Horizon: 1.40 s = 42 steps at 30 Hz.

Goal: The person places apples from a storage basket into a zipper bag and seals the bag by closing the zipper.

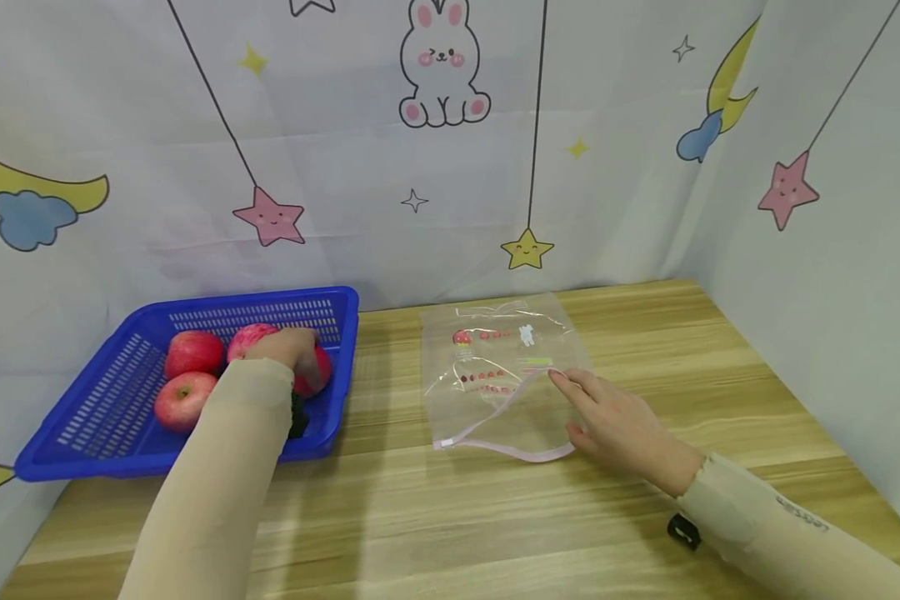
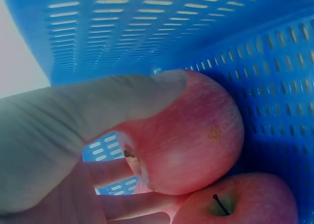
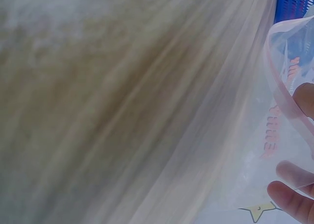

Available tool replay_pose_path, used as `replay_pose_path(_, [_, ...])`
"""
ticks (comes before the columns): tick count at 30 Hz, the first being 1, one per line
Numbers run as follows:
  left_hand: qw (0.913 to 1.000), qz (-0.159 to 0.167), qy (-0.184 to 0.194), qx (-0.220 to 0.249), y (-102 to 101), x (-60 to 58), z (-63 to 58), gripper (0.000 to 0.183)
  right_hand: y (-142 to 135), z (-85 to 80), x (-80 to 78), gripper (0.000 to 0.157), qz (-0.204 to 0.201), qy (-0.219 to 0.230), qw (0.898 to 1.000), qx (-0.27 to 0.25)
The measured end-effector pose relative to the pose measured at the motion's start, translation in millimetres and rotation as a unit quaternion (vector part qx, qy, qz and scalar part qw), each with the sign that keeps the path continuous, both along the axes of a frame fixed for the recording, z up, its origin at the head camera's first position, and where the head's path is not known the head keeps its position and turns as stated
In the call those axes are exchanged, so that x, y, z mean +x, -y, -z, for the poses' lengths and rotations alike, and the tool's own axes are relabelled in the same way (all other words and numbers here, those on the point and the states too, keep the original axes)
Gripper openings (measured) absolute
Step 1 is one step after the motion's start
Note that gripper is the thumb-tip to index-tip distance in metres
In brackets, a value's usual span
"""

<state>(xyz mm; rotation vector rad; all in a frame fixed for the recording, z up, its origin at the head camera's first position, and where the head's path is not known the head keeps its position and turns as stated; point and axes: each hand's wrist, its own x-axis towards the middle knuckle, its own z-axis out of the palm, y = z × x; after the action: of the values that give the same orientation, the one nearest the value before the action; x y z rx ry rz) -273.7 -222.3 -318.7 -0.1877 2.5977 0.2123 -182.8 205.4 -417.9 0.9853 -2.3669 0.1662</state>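
Printed white curtain [image 1: 465,171] behind a wood-grain table [image 1: 390,517].
At left of the frame, blue basket [image 1: 350,350] with red apples [image 1: 185,402] and something dark green [image 1: 298,418]; one red apple [image 2: 196,140] clamped in the left hand [image 1: 288,346]. At centre, clear zip bag [image 1: 495,354] printed with red motifs [image 1: 462,337] and a white rabbit [image 1: 527,335]; right hand [image 1: 622,423], well apart from the left, touching its pink edge [image 1: 528,455], cannot tell whether pinching. At right, sleeve [image 1: 753,507] with unreadable lettering [image 1: 802,513].

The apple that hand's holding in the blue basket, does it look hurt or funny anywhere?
A little: in the left wrist view, the apple in the left hand has a small brownish patch that stands out from its red skin, maybe a scuff or bruise.
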Motion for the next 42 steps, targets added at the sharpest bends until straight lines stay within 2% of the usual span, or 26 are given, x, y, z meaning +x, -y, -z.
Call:
replay_pose_path(3, [0.9999,-0.010,-0.008,-0.010,-2,-0.2,1.8,0.082,0,-0.2,0.1,0.074,0.002,0.004,1.000,0.002])
replay_pose_path(7, [0.9999,-0.007,-0.008,-0.013,-2,-2.4,4.2,0.083,0,-0.4,0.0,0.075,0.005,0.007,1.000,0.004])
replay_pose_path(10, [0.9998,0.007,-0.007,-0.017,-2,-4.6,6.0,0.083,0,-0.1,-0.1,0.075,0.005,0.009,1.000,0.005])
replay_pose_path(19, [0.9974,0.044,-0.029,-0.049,-2,-7.0,10.6,0.056,-2,-1.2,0.6,0.075,0.012,0.015,1.000,0.011])
replay_pose_path(27, [0.9950,0.063,-0.046,-0.063,-2,-7.6,12.4,0.076,1,-3.1,2.0,0.075,0.015,0.021,1.000,0.005])
replay_pose_path(36, [0.9954,0.060,-0.052,-0.055,0,-5.9,12.4,0.071,2,-3.0,3.2,0.076,0.023,0.032,0.999,0.008])
replay_pose_path(42, [0.9953,0.061,-0.054,-0.052,1,-4.4,10.3,0.055,3,-3.5,3.9,0.077,0.027,0.035,0.999,0.010])
